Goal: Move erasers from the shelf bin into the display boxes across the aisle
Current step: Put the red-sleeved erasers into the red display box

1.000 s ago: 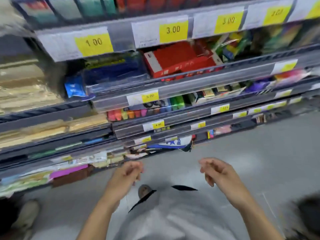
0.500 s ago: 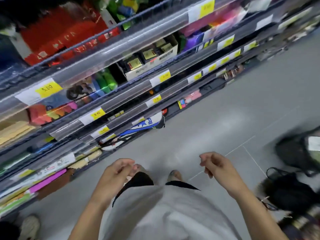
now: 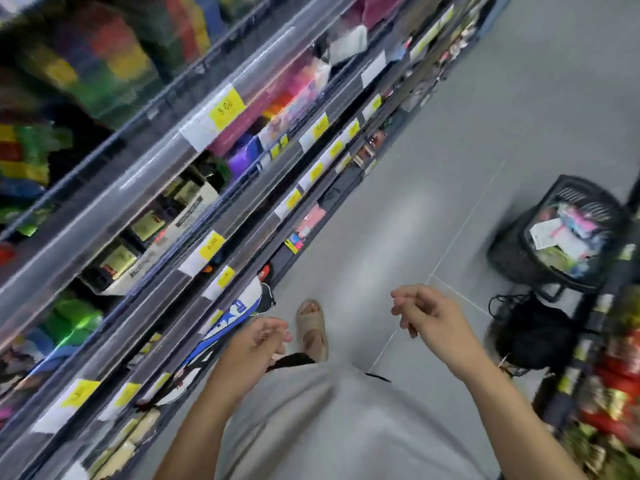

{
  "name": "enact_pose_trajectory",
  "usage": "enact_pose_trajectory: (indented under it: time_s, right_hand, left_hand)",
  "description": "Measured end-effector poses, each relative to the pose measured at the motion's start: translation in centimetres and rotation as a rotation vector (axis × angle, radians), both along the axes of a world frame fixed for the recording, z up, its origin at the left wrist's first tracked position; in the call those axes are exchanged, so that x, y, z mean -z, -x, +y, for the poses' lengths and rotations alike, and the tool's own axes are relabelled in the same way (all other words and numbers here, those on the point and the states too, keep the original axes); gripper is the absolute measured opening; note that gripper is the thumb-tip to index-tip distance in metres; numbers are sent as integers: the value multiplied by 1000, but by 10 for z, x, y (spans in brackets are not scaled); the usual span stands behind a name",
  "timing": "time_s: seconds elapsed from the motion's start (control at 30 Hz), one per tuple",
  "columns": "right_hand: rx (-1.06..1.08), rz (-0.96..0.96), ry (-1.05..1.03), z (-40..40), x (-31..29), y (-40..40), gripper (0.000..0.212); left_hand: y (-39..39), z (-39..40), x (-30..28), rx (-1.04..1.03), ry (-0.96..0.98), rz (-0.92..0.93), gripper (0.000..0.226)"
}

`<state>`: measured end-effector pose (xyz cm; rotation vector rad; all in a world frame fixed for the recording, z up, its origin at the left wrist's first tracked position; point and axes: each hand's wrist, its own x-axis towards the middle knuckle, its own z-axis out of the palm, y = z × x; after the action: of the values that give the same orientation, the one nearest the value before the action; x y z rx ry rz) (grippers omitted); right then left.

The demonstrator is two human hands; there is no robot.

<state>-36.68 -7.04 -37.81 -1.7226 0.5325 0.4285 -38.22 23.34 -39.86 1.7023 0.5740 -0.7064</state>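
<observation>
My left hand (image 3: 258, 348) hovers in front of my waist with its fingers curled in against the thumb. My right hand (image 3: 426, 315) is held a little higher and to the right, curled the same way. I see no eraser in either hand, and the insides of both are hidden. The blurred stationery shelves (image 3: 207, 174) with yellow price tags run along my left. A white open box (image 3: 194, 202) of small packs sits on one shelf. No eraser bin can be made out.
A black mesh shopping basket (image 3: 568, 233) full of goods stands on the grey floor at the right, with a black bag (image 3: 530, 336) beside it. Another shelf rack (image 3: 609, 393) edges the right side. My sandalled foot (image 3: 311, 323) is on the aisle floor.
The view has swung right, away from the shelves and toward the aisle and basket. Both hands kept their curled shape and stayed in front of my body.
</observation>
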Motion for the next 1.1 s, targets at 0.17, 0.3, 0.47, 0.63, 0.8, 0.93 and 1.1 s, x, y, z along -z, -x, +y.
enact_pose_trajectory:
  time_s: [0.17, 0.3, 0.47, 0.63, 0.8, 0.93, 1.1]
  right_hand:
    - [157, 57, 6, -36, 4, -13, 13]
    - [265, 86, 24, -62, 5, -32, 13]
    - [275, 86, -2, -95, 4, -86, 15]
    - [180, 50, -56, -139, 3, -178, 9]
    - [-57, -30, -81, -183, -24, -281, 11]
    - [-324, -183, -57, -200, -59, -356, 16]
    - [-510, -440, -145, -191, -118, -422, 19]
  left_hand:
    - [-107, -36, -10, 170, 23, -58, 9]
    - [-181, -68, -20, 236, 51, -104, 14]
    - [-241, -109, -30, 260, 81, -134, 20]
    - [-275, -147, -28, 213, 16, -142, 23]
    - [-284, -195, -41, 18, -28, -171, 18]
    - [-310, -227, -83, -130, -41, -281, 24]
    - [-342, -236, -170, -246, -112, -584, 21]
